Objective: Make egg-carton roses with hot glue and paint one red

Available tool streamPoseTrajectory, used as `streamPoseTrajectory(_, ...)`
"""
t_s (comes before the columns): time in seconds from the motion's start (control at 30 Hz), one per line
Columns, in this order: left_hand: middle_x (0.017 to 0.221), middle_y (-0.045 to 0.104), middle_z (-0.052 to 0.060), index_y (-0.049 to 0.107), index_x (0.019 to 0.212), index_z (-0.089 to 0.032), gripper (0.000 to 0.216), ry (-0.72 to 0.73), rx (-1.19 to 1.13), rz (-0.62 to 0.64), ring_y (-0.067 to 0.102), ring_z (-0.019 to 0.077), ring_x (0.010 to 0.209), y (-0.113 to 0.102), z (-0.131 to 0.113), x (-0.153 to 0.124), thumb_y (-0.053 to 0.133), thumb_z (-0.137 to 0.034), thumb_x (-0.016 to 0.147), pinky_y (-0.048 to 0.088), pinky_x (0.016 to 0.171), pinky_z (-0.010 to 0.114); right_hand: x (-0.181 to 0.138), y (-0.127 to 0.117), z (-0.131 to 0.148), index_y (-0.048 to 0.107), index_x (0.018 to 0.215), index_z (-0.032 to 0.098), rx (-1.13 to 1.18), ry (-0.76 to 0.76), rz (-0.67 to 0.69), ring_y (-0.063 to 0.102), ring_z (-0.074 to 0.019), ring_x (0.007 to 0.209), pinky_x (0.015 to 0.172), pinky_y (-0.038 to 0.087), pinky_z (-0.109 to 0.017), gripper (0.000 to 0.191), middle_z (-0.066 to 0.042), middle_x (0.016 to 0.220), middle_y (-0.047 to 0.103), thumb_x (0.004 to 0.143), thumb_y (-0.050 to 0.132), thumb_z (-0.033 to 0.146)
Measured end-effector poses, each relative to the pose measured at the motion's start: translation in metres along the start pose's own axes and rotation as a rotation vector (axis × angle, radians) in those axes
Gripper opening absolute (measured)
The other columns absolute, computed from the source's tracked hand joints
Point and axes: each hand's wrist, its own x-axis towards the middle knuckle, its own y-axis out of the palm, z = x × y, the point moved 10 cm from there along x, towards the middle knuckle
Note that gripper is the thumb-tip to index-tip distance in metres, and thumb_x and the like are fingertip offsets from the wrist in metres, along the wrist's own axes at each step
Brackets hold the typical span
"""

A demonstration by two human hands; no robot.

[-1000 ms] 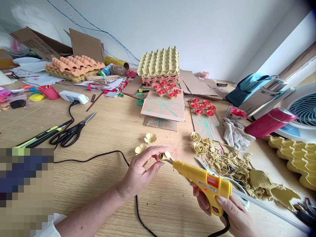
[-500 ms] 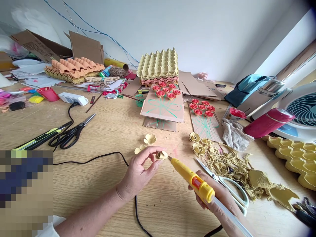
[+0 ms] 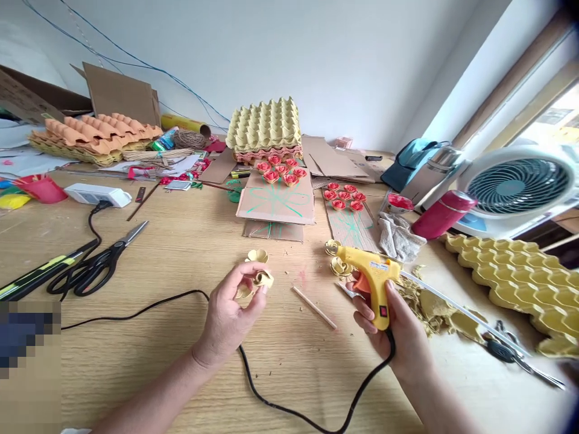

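My left hand [image 3: 228, 310] pinches a small yellow paper rose [image 3: 262, 279] above the wooden table [image 3: 181, 241], fingers curled around it. Just behind it lie two more yellow flower pieces, one [image 3: 257, 256] on the table. My right hand [image 3: 389, 319] grips the handle of a yellow hot glue gun [image 3: 368, 271], its nozzle pointing left, away from the rose and over other yellow roses [image 3: 337, 265]. The gun's black cord [image 3: 271, 401] loops across the table between my arms. A thin wooden stick [image 3: 314, 307] lies between my hands.
Black scissors [image 3: 97, 265] and a power strip [image 3: 97, 194] lie left. Cardboard sheets with red roses [image 3: 280, 172] and stacked egg trays [image 3: 265, 123] stand behind. Right are a rag [image 3: 398, 235], a red bottle [image 3: 441, 214], a fan [image 3: 515, 187], yellow trays [image 3: 511, 271] and scraps.
The glue gun's nozzle has pulled away from the rose to the right. My left hand has drawn the rose in closer and curled around it. The view shifted right.
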Motion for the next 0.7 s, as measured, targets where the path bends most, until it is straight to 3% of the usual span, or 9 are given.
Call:
streamPoseTrajectory(0.1, 0.099, 0.074, 0.004, 0.069, 0.115, -0.021, 0.024, 0.035, 0.066, -0.001, 0.067, 0.0171, 0.084, -0.002, -0.006, 0.003, 0.064, -0.019, 0.092, 0.052, 0.080, 0.028, 0.005, -0.010, 0.002, 0.071, 0.101, 0.020, -0.113, -0.017, -0.041, 0.040, -0.0107, 0.056, 0.043, 0.031, -0.022, 0.040, -0.006, 0.087, 0.069, 0.087, 0.075, 0.057)
streamPoseTrajectory(0.23, 0.094, 0.073, 0.003, 0.071, 0.107, -0.021, 0.018, 0.028, 0.091, -0.017, 0.065, 0.0167, 0.080, -0.007, -0.009, 0.009, 0.062, -0.023, 0.091, 0.052, 0.077, 0.028, 0.010, -0.007, 0.000, 0.068, 0.091, 0.020, -0.383, -0.042, 0.012, 0.043, -0.0109, 0.054, 0.043, 0.033, -0.022, 0.046, 0.000, 0.069, 0.060, 0.075, 0.085, 0.060)
streamPoseTrajectory(0.43, 0.098, 0.074, 0.005, 0.070, 0.109, -0.019, 0.022, -0.009, 0.034, -0.069, 0.065, 0.0175, 0.081, -0.014, -0.004, 0.013, 0.063, -0.028, 0.091, 0.054, 0.076, 0.030, 0.004, -0.004, 0.008, 0.064, 0.097, 0.020, -0.642, -0.094, 0.029, 0.059, -0.0142, 0.065, 0.056, 0.046, -0.026, 0.054, -0.004, 0.089, 0.069, 0.077, 0.078, 0.069)
streamPoseTrajectory(0.6, 0.094, 0.074, 0.004, 0.071, 0.108, -0.019, 0.022, 0.012, 0.048, -0.072, 0.063, 0.0165, 0.075, -0.014, -0.005, 0.013, 0.064, -0.028, 0.089, 0.053, 0.076, 0.031, -0.011, -0.005, 0.024, 0.067, 0.080, 0.018, -0.970, -0.155, 0.016, 0.040, -0.0120, 0.057, 0.051, 0.029, -0.025, 0.050, 0.004, 0.065, 0.045, 0.083, 0.070, 0.067)
streamPoseTrajectory(0.7, 0.096, 0.075, 0.004, 0.071, 0.107, -0.020, 0.020, 0.017, 0.031, -0.093, 0.066, 0.0171, 0.078, -0.017, -0.005, 0.016, 0.063, -0.027, 0.089, 0.053, 0.078, 0.031, -0.013, 0.001, 0.032, 0.064, 0.074, 0.019, -1.143, -0.233, -0.015, 0.035, -0.0125, 0.058, 0.053, 0.024, -0.026, 0.045, 0.005, 0.064, 0.039, 0.086, 0.066, 0.062)
